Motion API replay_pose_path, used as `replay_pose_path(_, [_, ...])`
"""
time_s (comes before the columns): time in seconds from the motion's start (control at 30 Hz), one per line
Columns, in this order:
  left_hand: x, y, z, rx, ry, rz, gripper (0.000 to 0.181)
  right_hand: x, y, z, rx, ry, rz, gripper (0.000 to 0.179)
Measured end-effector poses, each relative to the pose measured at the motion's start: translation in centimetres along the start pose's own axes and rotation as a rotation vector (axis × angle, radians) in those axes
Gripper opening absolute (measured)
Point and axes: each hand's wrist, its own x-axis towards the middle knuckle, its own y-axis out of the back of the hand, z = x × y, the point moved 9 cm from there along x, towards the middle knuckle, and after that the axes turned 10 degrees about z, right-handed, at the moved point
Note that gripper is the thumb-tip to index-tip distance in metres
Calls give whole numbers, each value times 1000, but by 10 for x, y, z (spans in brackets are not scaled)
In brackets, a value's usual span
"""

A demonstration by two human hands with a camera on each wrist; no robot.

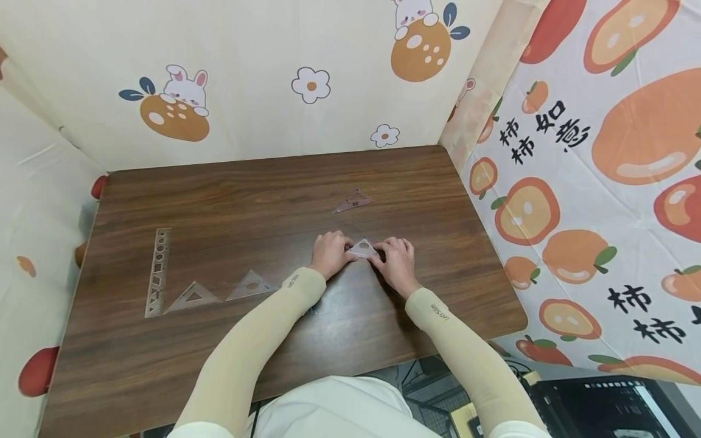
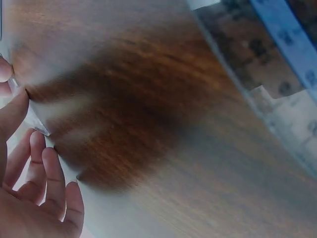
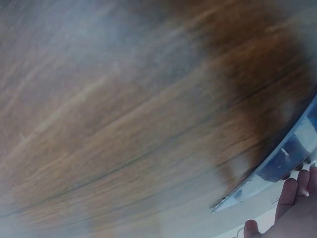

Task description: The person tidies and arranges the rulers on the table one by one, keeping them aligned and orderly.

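Note:
A small clear set square (image 1: 362,248) with a round cut-out is between both hands over the brown table. My left hand (image 1: 330,254) pinches its left corner between thumb and fingers. At the right corner, my right hand (image 1: 397,264) holds it with thumb and forefinger. In the left wrist view the left hand (image 2: 39,188) shows at lower left, beside a thin clear edge of the set square (image 2: 38,121). Only part of the right hand (image 3: 297,208) appears at the lower right of the right wrist view; its grip is not visible there.
Beyond the hands lies a pinkish clear set square (image 1: 353,201). Two clear set squares, one (image 1: 194,297) left and another (image 1: 252,285) nearer the left forearm, lie beside a long stencil ruler (image 1: 158,272). The wooden table (image 1: 230,353) meets patterned cloths behind and at the sides.

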Motion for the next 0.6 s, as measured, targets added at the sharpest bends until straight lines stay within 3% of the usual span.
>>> replay_pose_path(0.37, [-5, 3, -8, -50, 44, -38, 42, -1, 3, -14, 23, 66, 20, 32])
replay_pose_path(0.6, [-7, 15, -18, -72, 50, -28, 40, 3, 7, -28, 69, 103, 30, 32])
